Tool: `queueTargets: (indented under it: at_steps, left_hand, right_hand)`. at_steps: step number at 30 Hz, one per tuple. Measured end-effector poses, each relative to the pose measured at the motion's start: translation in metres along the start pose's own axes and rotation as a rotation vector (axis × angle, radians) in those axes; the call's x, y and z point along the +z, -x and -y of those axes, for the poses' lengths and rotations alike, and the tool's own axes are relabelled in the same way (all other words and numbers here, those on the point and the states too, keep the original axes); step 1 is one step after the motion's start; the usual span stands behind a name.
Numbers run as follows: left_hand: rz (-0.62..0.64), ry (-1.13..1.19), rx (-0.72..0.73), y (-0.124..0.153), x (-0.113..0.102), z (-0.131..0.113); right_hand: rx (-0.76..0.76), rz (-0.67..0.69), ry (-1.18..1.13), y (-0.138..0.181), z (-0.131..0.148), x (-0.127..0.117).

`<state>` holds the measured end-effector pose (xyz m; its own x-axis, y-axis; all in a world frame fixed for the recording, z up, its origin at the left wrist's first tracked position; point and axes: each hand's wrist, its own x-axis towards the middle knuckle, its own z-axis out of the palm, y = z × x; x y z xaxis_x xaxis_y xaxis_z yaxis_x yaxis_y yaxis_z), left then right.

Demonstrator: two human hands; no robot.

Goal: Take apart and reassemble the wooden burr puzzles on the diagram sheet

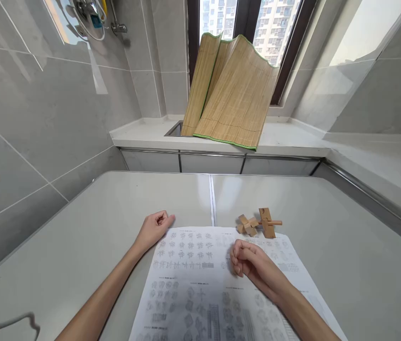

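We see a pale grey table [79, 227] carrying a white sheet [200, 284] printed with rows of small grey diagrams, and beyond its far right corner light tan wooden puzzle pieces [259, 223]. Farther off, a straw-yellow bamboo mat [232, 94] edged in green leans against a dark brown window frame [289, 52], between grey wall tiles [26, 118] crossed by thin white grout lines.

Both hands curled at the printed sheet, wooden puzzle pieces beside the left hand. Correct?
One error: in the head view the wooden puzzle pieces lie at the far edge of the printed sheet, nearest the right hand, not the left hand. Both hands are curled at the sheet, as stated.
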<state>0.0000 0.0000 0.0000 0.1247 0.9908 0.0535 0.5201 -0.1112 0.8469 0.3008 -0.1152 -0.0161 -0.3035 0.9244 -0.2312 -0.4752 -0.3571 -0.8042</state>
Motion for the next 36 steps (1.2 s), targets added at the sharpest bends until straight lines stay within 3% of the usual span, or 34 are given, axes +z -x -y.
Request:
queueTargets:
  at_steps: [6, 18, 31, 36]
  left_hand:
    - [-0.001, -0.033, 0.01, -0.001, 0.0, 0.001]
    - [0.014, -0.027, 0.0, 0.002, 0.0, -0.004]
    - [0.022, -0.046, 0.02, 0.002, -0.001, -0.003]
    - [0.022, -0.058, 0.02, 0.003, 0.0, -0.004]
  right_hand:
    - [-0.054, -0.048, -0.122, -0.002, 0.001, -0.003]
    - [-0.204, -0.166, -0.688, -0.005, 0.01, -0.027]
    - [-0.22, -0.198, -0.816, -0.009, 0.007, -0.043]
    - [-0.23, -0.197, -0.688, -0.008, 0.008, -0.042]
